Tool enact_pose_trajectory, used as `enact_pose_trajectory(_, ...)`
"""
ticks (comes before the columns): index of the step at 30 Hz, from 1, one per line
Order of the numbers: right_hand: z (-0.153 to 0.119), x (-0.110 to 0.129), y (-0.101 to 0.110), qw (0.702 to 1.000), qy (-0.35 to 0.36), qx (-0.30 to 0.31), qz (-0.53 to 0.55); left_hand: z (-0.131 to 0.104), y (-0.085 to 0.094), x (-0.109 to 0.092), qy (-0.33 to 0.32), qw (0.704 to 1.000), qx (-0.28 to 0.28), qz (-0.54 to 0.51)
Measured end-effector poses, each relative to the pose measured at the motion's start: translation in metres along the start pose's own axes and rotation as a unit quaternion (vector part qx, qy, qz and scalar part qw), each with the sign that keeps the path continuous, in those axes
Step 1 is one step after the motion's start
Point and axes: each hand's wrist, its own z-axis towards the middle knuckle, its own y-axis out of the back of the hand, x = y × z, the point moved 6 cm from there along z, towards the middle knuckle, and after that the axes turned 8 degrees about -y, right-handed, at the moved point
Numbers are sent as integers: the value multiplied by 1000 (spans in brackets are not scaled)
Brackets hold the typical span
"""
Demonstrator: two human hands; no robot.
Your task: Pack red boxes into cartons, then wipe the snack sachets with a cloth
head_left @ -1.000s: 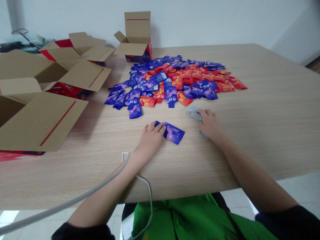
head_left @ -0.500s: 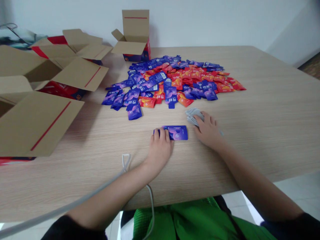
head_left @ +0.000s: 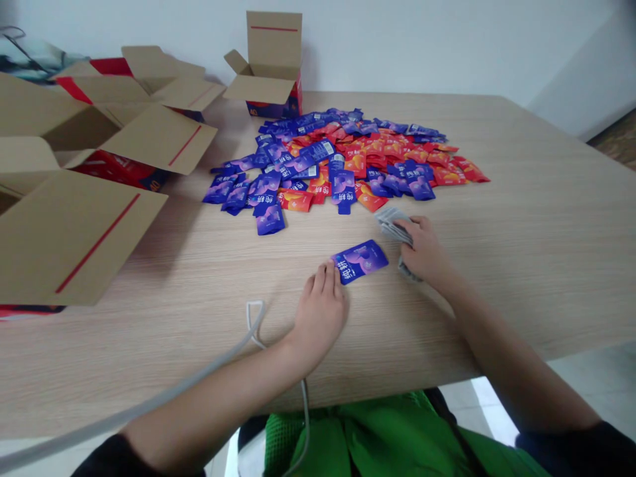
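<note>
A purple packet (head_left: 362, 260) lies on the table in front of me, tilted up to the right. The fingers of my left hand (head_left: 322, 305) are together and press on its left end. My right hand (head_left: 427, 252) is closed round a crumpled grey cloth (head_left: 392, 223), which sticks out on both sides of the fingers, just right of the packet. Beyond both hands is a wide heap of purple packets (head_left: 315, 154) and red-orange packets (head_left: 390, 149), lying loosely over one another.
Open cardboard boxes (head_left: 94, 232) with raised flaps fill the left side. Another open box (head_left: 274, 89) stands behind the heap by the wall. A grey-white cable (head_left: 199, 371) crosses the front left of the table (head_left: 521, 232).
The purple packet has turned and shifted right, with my left hand now at its end rather than over it. My right hand and the cloth have moved slightly right.
</note>
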Motion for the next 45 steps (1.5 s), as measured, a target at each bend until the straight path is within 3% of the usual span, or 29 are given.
enact_pose_trajectory(3, -5, 33, 3, 997, 48, 15, 66, 0, -1, 0, 0, 1000, 1, -8)
enact_pose_trajectory(6, -21, 80, -12, 988, 123, 42, 88, 0, -1, 1, 7, 1000, -10, -12)
enact_pose_trajectory(9, -41, 118, -39, 977, 197, 81, 20, -1, -2, 2, 10, 1000, 2, -15)
enact_pose_trajectory(11, -48, 127, -53, 971, 218, 95, -40, 0, -3, 3, 10, 1000, 16, -19)
enact_pose_trajectory(14, -47, 119, -55, 972, 196, 82, -97, 3, -2, 4, 15, 1000, 17, -20)
enact_pose_trajectory(23, -41, 59, -33, 986, 68, 44, -143, 4, -3, 5, 14, 1000, 2, -17)
enact_pose_trajectory(27, -50, 35, -28, 984, 74, 35, -158, 3, -1, 3, 5, 1000, 0, -17)
enact_pose_trajectory(31, -48, 23, -16, 984, 85, 70, -143, 0, 1, -2, -26, 1000, -3, -13)
enact_pose_trajectory(33, -42, 28, -7, 988, 78, 69, -113, -1, 1, -4, -37, 999, -9, -11)
enact_pose_trajectory(36, -38, 56, -3, 992, 102, 45, -66, -2, 0, -5, -37, 999, -16, -9)
enact_pose_trajectory(41, -46, 107, -35, 979, 180, 75, -54, -1, -1, -5, -28, 999, -3, -15)
enact_pose_trajectory(45, -51, 111, -50, 973, 191, 80, -103, 0, 0, -4, -23, 999, 10, -20)
